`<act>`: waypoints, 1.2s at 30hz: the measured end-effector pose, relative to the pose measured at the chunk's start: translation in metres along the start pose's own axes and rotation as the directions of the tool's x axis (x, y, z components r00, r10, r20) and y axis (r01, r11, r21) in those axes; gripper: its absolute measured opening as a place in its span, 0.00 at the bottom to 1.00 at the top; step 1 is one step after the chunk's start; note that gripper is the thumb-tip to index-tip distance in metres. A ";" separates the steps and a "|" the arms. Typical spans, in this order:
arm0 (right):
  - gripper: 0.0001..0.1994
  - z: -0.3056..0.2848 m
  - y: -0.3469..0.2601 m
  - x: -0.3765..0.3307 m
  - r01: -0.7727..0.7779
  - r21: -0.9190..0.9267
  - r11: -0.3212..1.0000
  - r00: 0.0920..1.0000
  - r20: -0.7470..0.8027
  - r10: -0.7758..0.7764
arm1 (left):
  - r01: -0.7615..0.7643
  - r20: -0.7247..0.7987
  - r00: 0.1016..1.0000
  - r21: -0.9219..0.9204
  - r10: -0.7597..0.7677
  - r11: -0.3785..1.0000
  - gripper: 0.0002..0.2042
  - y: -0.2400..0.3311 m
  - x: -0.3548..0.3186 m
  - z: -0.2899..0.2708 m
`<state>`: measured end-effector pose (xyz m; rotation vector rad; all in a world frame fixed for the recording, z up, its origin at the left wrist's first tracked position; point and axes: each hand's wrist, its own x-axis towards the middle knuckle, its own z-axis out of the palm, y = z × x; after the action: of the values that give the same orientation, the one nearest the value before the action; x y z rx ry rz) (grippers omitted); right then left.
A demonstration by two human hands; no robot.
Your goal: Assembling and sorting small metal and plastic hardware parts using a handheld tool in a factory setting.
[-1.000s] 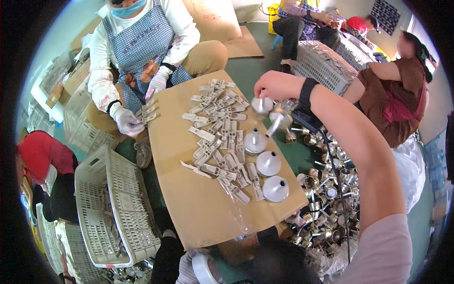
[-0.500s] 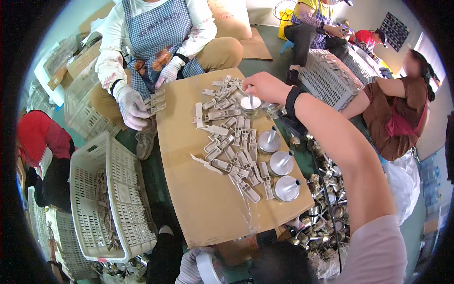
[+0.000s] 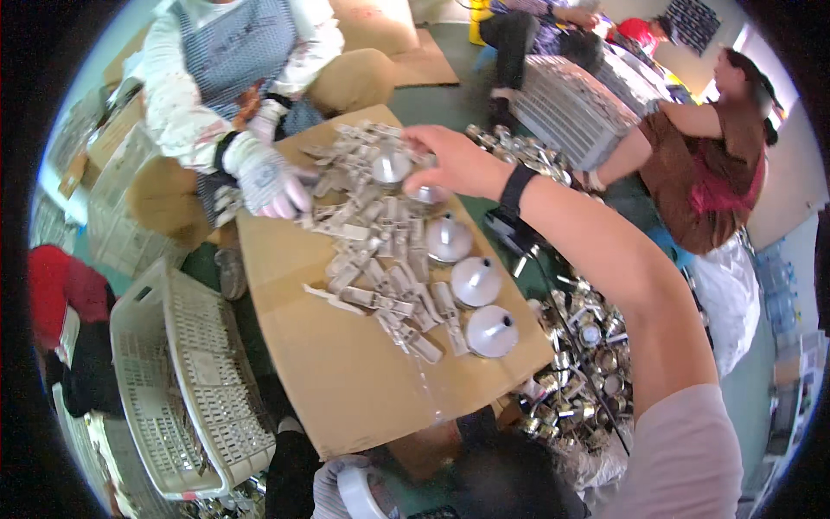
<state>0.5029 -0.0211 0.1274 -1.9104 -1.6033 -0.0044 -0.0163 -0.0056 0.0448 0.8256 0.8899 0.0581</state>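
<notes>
My right hand (image 3: 458, 162) reaches across a cardboard sheet (image 3: 346, 372) laid as a work surface. Its fingers close on a silver cone-shaped metal piece (image 3: 428, 195) at the far end of a row. Three more silver cones (image 3: 477, 281) stand in line along the sheet's right edge, and another (image 3: 391, 164) sits just left of my fingers. A pile of grey-white clip parts (image 3: 380, 259) covers the sheet's middle. My left hand (image 3: 333, 484), in a white glove at the lower edge, holds a white ring (image 3: 359, 495).
A person opposite me in an apron rests a gloved hand (image 3: 268, 186) on the clips. A white plastic basket (image 3: 186, 381) lies to the left. A heap of small shiny metal parts (image 3: 579, 363) lies on the right. More people sit behind, beside a white crate (image 3: 571, 108).
My right hand has moved left and toward the far end of the cone row. The opposite person's gloved hand has come onto the clip pile.
</notes>
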 end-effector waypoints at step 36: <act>0.06 -0.011 0.093 -0.054 -0.157 0.164 0.974 0.820 -0.527 0.221 | 0.182 -0.243 0.948 -0.111 -0.204 0.977 0.13 0.026 -0.015 0.021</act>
<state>0.5756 -0.0794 0.0727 -1.7618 -1.0046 -0.3382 -0.0043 -0.0061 0.0790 0.6539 1.1984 0.0308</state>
